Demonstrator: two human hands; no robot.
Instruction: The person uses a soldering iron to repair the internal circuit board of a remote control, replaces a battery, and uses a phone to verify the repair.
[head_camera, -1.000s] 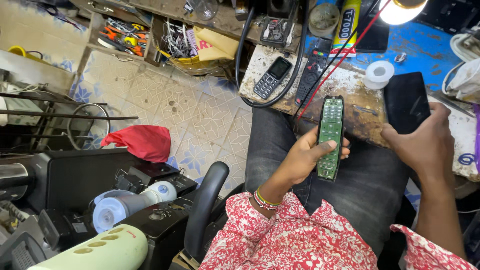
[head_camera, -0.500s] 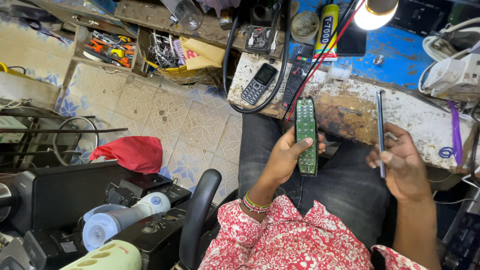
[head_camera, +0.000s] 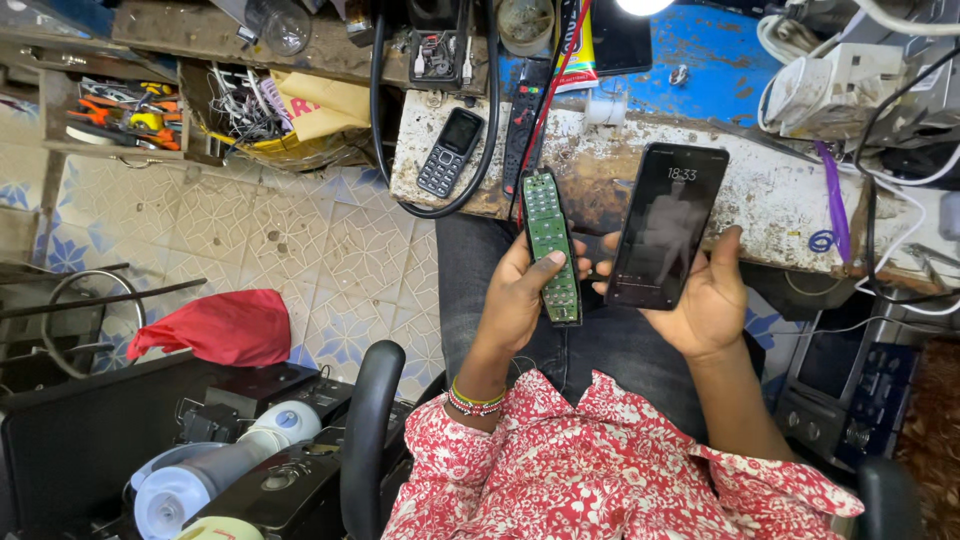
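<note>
— What is in the hands at the centre of the frame?

— The left hand (head_camera: 520, 300) is closed around a green circuit board (head_camera: 553, 245), long and narrow, thumb lying across its lower half. It stands nearly upright, its top end over the edge of the workbench (head_camera: 770, 215). The right hand (head_camera: 705, 300) cradles a black smartphone (head_camera: 668, 225) just beside the board, fingers curled behind it and thumb along its right edge; the screen is dim, with small figures near the top.

— And around them?

— The person sits in a red floral shirt (head_camera: 600, 470) and dark trousers, a beaded bracelet (head_camera: 475, 400) on the left wrist. On the worn bench, upper centre, lies a small keypad phone (head_camera: 450, 152) inside a loop of black cable (head_camera: 480, 150). A red cloth (head_camera: 215, 328) rests at the left of the frame above dark equipment, on a patterned tile floor (head_camera: 300, 230). A tray of tools (head_camera: 125, 115) sits in the upper left.
</note>
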